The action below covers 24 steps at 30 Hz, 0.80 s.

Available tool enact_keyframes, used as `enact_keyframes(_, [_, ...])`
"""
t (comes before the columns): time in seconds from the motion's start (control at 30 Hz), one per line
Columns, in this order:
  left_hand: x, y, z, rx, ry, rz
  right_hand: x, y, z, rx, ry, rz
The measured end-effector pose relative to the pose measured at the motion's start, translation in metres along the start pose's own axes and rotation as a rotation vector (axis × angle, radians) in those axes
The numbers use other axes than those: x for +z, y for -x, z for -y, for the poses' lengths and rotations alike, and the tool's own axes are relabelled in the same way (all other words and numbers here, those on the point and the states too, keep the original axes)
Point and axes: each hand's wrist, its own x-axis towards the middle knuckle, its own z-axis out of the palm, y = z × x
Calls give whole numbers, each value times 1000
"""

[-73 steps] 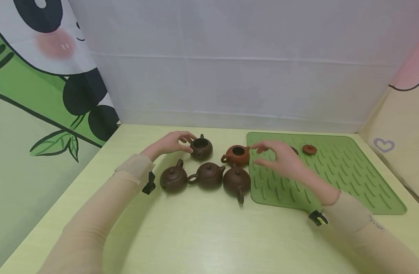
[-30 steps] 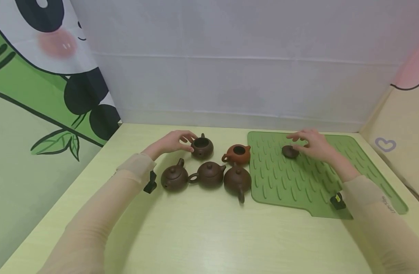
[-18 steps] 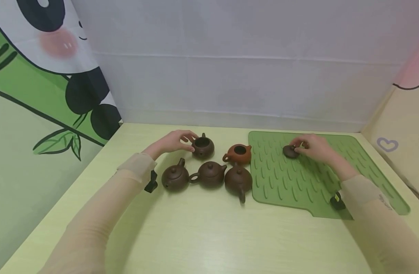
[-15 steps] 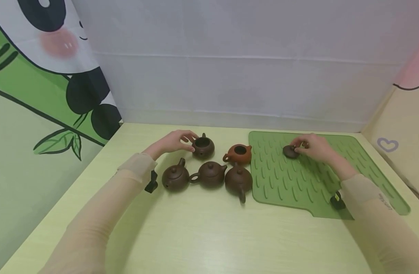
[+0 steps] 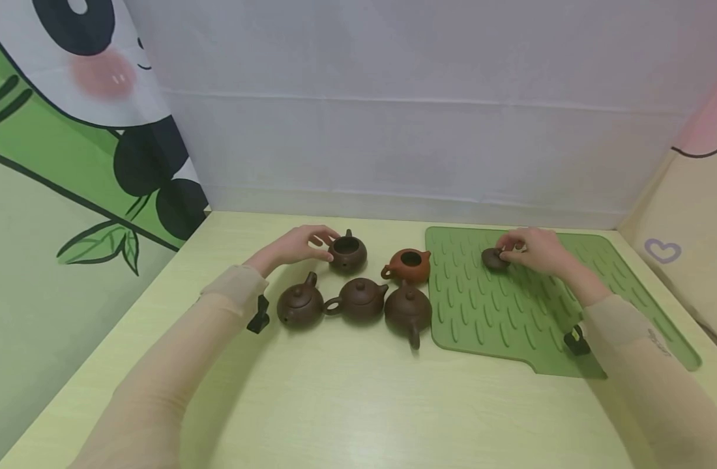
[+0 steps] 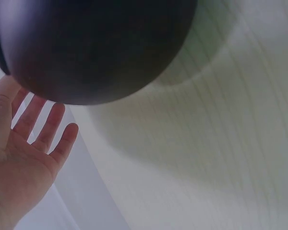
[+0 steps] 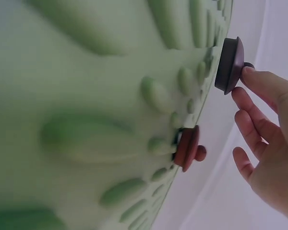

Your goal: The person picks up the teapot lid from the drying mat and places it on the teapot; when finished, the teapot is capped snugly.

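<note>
In the head view my right hand (image 5: 534, 251) pinches the knob of a dark brown teapot lid (image 5: 495, 260) with thumb and forefinger. The right wrist view has this lid (image 7: 229, 66) seemingly just off the mat. My left hand (image 5: 294, 246) holds the left side of a dark lidless teapot (image 5: 347, 255), thumb in front and fingers behind. A large dark rounded teapot body (image 6: 96, 52) hides part of that hand (image 6: 29, 163) in the left wrist view. Right of the held teapot sits a reddish-orange lidless teapot (image 5: 409, 266).
Three dark lidded teapots (image 5: 300, 306), (image 5: 361, 300), (image 5: 408, 311) stand in a front row. The ridged green mat (image 5: 482, 312) covers the table's right side. A red-brown lid (image 7: 186, 148) lies on it, hidden from the head view. A white curtain (image 5: 358, 150) hangs behind.
My right hand went from beside the orange teapot rightward to the dark lid and pinched its knob. The lid has just shifted slightly left. My left hand has stayed on the dark teapot.
</note>
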Motion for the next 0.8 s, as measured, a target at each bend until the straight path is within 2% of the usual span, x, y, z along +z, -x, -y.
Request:
enact_keyframes(0.23, [1, 1, 0, -18, 1, 3, -5, -10, 12, -42, -32, -41])
enact_keyframes(0.4, [3, 0, 0, -13, 3, -1, -11, -17, 30, -5, -100, -35])
enact_keyframes(0.8, [4, -1, 1, -12, 10, -7, -22, -32, 81, 54, -217, -146])
